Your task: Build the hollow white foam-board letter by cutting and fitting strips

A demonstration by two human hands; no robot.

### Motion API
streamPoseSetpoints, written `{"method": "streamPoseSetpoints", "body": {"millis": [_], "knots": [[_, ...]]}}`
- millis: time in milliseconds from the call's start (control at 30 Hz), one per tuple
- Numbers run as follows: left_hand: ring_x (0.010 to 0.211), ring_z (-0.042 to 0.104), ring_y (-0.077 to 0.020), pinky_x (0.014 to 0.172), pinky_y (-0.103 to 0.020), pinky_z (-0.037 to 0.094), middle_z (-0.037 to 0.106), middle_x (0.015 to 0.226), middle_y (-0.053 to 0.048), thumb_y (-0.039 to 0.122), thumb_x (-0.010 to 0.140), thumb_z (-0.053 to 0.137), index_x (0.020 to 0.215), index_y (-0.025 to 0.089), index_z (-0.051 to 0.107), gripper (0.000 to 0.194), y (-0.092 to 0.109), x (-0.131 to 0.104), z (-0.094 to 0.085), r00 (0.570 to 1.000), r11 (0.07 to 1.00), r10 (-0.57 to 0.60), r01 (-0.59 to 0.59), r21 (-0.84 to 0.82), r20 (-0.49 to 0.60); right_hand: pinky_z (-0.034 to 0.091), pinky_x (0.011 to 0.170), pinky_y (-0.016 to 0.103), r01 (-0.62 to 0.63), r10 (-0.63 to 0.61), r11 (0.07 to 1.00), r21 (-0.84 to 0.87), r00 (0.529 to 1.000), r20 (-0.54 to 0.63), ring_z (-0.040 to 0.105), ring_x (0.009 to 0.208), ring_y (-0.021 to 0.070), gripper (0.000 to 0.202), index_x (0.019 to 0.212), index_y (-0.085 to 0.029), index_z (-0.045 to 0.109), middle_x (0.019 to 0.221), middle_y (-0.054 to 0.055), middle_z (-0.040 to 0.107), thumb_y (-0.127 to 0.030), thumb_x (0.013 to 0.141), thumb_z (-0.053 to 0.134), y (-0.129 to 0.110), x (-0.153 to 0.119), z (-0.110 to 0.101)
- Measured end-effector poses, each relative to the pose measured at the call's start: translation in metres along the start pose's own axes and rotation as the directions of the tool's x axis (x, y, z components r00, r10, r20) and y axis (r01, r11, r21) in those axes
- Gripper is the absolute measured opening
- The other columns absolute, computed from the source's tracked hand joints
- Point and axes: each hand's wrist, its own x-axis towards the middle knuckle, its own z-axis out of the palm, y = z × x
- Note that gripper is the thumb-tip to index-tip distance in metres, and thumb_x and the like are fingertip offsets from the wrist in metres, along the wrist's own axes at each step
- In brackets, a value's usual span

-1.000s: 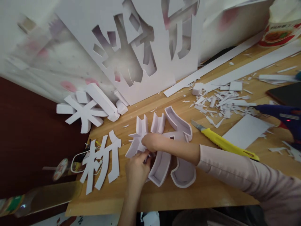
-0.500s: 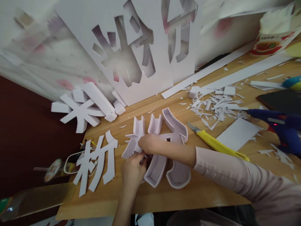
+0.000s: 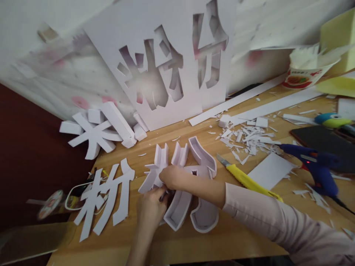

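Note:
A hollow white foam-board character [image 3: 205, 212] with upright side walls lies open side up on the wooden table. My left hand [image 3: 152, 205] is at its lower left part, fingers closed and pinching at the wall. Reaching across from the right, my right hand [image 3: 172, 177] meets it there, its fingers bent down into the same part. The fingertips and the exact bit of wall between them are hidden. Left of my hands lies a flat white cut-out character [image 3: 122, 192]. A yellow utility knife [image 3: 246, 179], blade out, rests to the right of the hollow character.
A blue glue gun [image 3: 313, 159] with a red light lies at right by a white board piece [image 3: 270, 170]. Foam scraps [image 3: 246, 138] are heaped behind the knife. A stencil board [image 3: 177, 111] leans at the back, beside a built-up foam character [image 3: 97, 131]. A paper bowl [image 3: 302, 77] stands far right.
The camera view has shifted, so the table's things appear lower and many of them further left. Both hands stay at the same part of the hollow character, with little visible movement.

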Motion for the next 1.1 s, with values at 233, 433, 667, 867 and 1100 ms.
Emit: {"method": "streamPoseSetpoints", "body": {"millis": [233, 433, 667, 867, 1100], "knots": [[0.085, 0.073, -0.0235, 0.066, -0.028, 0.041, 0.079, 0.088, -0.002, 0.013, 0.082, 0.068, 0.101, 0.032, 0.078, 0.029, 0.001, -0.001, 0.002, 1.0, 1.0, -0.004, 0.004, -0.021, 0.005, 0.056, 0.086, 0.04, -0.002, 0.011, 0.998, -0.066, 0.992, 0.125, 0.066, 0.1, 0.0202, 0.025, 0.116, -0.015, 0.064, 0.117, 0.008, 0.066, -0.03, 0.095, 0.063, -0.002, -0.012, -0.014], [0.084, 0.073, -0.023, 0.065, -0.028, 0.04, 0.079, 0.088, -0.003, 0.015, 0.082, 0.068, 0.104, 0.032, 0.077, 0.029, 0.002, -0.001, 0.001, 0.999, 1.0, -0.023, 0.023, -0.009, 0.022, 0.056, 0.087, 0.039, -0.014, 0.021, 0.998, -0.057, 0.992, 0.127, 0.066, 0.101, 0.0197, 0.02, 0.11, -0.016, 0.066, 0.115, 0.008, 0.067, -0.029, 0.094, 0.064, -0.003, -0.013, -0.015], [0.084, 0.073, -0.0243, 0.065, -0.03, 0.04, 0.079, 0.087, -0.004, 0.016, 0.084, 0.067, 0.099, 0.029, 0.079, 0.022, 0.003, -0.001, 0.0, 1.0, 1.0, -0.017, 0.018, -0.011, 0.022, 0.055, 0.087, 0.042, 0.002, 0.014, 0.997, -0.077, 0.977, 0.212, 0.064, 0.104, 0.0222, 0.031, 0.121, -0.017, 0.061, 0.122, 0.009, 0.063, -0.034, 0.095, 0.063, -0.006, -0.017, -0.024], [0.086, 0.073, -0.026, 0.066, -0.031, 0.041, 0.079, 0.09, -0.003, 0.017, 0.085, 0.068, 0.1, 0.03, 0.078, 0.023, 0.001, -0.003, 0.002, 1.0, 0.999, -0.028, 0.029, -0.026, 0.009, 0.055, 0.088, 0.042, 0.007, 0.011, 0.996, -0.085, 0.977, 0.212, 0.064, 0.104, 0.0219, 0.03, 0.121, -0.017, 0.061, 0.122, 0.009, 0.063, -0.033, 0.095, 0.062, -0.005, -0.021, -0.026], [0.087, 0.073, -0.025, 0.067, -0.03, 0.041, 0.079, 0.09, -0.002, 0.015, 0.084, 0.068, 0.101, 0.031, 0.078, 0.026, 0.002, -0.002, 0.003, 0.999, 0.998, -0.041, 0.041, -0.036, 0.013, 0.056, 0.087, 0.043, -0.001, 0.013, 0.998, -0.071, 0.984, 0.178, 0.064, 0.103, 0.022, 0.031, 0.12, -0.016, 0.061, 0.121, 0.009, 0.063, -0.033, 0.095, 0.063, -0.004, -0.019, -0.024]]}}
